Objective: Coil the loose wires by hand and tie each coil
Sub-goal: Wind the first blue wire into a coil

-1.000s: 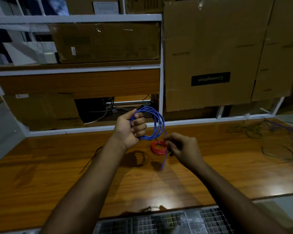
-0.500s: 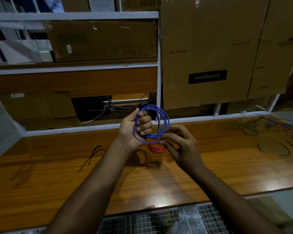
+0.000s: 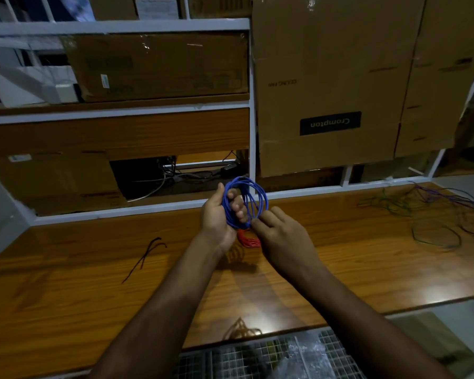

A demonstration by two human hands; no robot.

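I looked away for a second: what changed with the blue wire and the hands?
The right hand rose from beside the red coil to the blue coil's lower edge, its trailing end now gathered in. The left hand still grips it; the loose wires lie unmoved.

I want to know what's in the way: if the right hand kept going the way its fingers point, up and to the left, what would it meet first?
Probably the blue wire coil gripped by the left hand; the right hand fingertips are already at its lower edge.
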